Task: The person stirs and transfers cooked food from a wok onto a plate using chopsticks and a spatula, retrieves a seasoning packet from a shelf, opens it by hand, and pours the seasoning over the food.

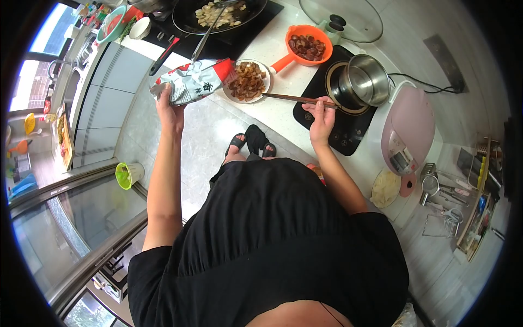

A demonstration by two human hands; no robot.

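My left hand [168,102] grips the bottom end of a white and red food packet [196,83], which lies tilted with its red end over a white plate [267,82]. Brown chopped food pieces [247,80] cover most of that plate. Between the fingers of my right hand [322,121] is a pair of chopsticks [297,98], their tips at the plate's right edge. Near that hand a steel pot [368,80] rests tilted on a black induction cooker [351,129]. Whether anything is coming out of the packet I cannot make out.
An orange strainer [309,44] holds dark reddish slices. Behind, a wok [185,22] contains pale pieces and a spatula [210,35]. A glass lid [359,22] leans at the wall. The pink rice cooker [411,125] stands right. On the floor is a bin [133,173].
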